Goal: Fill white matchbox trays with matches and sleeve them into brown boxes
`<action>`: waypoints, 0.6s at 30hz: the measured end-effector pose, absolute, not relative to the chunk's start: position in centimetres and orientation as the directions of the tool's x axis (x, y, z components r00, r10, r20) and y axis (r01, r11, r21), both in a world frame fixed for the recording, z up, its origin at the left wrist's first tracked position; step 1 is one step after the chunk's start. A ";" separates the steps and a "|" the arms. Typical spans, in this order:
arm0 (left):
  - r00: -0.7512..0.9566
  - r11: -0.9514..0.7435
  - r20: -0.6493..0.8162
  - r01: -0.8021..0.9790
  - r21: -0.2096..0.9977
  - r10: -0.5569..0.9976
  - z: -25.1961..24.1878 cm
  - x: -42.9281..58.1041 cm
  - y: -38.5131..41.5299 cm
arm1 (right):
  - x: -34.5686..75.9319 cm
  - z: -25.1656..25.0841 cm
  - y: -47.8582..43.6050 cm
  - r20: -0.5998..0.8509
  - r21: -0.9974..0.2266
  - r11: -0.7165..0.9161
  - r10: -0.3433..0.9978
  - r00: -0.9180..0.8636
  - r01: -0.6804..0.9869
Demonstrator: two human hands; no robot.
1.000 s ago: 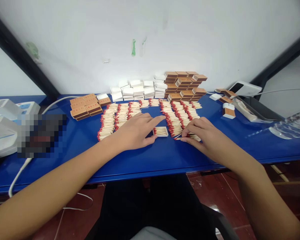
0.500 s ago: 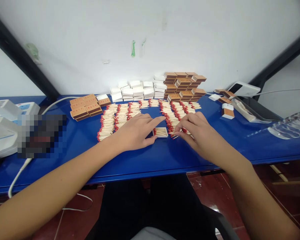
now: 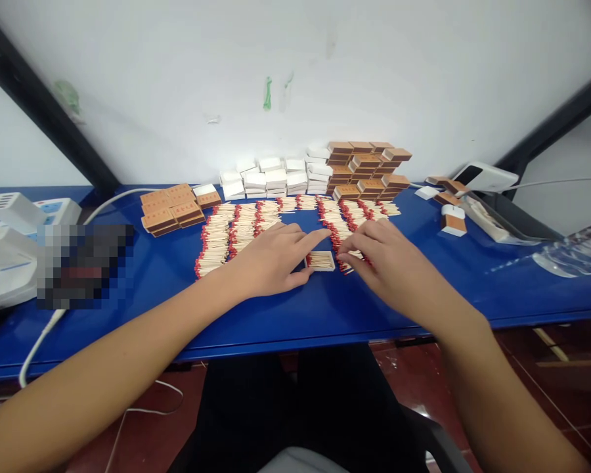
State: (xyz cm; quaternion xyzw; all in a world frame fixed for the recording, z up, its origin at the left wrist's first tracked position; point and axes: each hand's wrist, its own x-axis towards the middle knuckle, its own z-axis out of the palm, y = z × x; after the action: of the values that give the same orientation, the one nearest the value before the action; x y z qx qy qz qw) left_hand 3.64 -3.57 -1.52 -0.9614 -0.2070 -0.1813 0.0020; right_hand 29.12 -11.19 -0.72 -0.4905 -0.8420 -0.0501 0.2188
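A small white matchbox tray (image 3: 329, 261) lies on the blue table with red-tipped matches in it. My left hand (image 3: 274, 259) steadies its left end, index finger at the far side and thumb at the near side. Just right of the tray, my right hand (image 3: 381, 256) is bent over a row of matches (image 3: 332, 220). Its thumb and index fingertips come together at the row's near end; whether they pinch any matches is too small to tell. More rows of matches (image 3: 214, 243) lie to the left, partly behind my left hand.
White trays (image 3: 266, 179) and brown matchboxes (image 3: 369, 171) are stacked against the wall. More brown matchboxes (image 3: 172, 209) lie at left, near a power strip (image 3: 54, 213) with a cable. At right are an open matchbox (image 3: 454, 221), a dark container (image 3: 517, 210) and a clear plastic item (image 3: 576, 246).
My right hand's fingertips have moved slightly left, closer to the tray. My left hand stays at the tray. The whole view has shifted a little.
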 end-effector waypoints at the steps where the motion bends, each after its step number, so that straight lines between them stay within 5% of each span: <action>1: 0.849 -0.916 0.351 0.396 0.071 0.394 -1.6 3.6 -3.6 | 30.0 -0.8 -11.5 0.415 -0.147 0.495 0.817 -0.401 0.856; 18: 0.844 -0.921 0.379 0.384 0.070 0.380 -1.8 3.3 -3.3 | 32.4 -2.1 -12.4 0.328 -0.260 0.515 0.843 -0.427 0.817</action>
State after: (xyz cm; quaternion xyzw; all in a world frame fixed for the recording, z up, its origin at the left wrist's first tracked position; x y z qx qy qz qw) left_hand 3.31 -3.30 -1.80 -0.9601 -0.1989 -0.1963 0.0041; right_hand 32.42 -12.36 -2.14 -0.4917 -0.8440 0.0304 0.2119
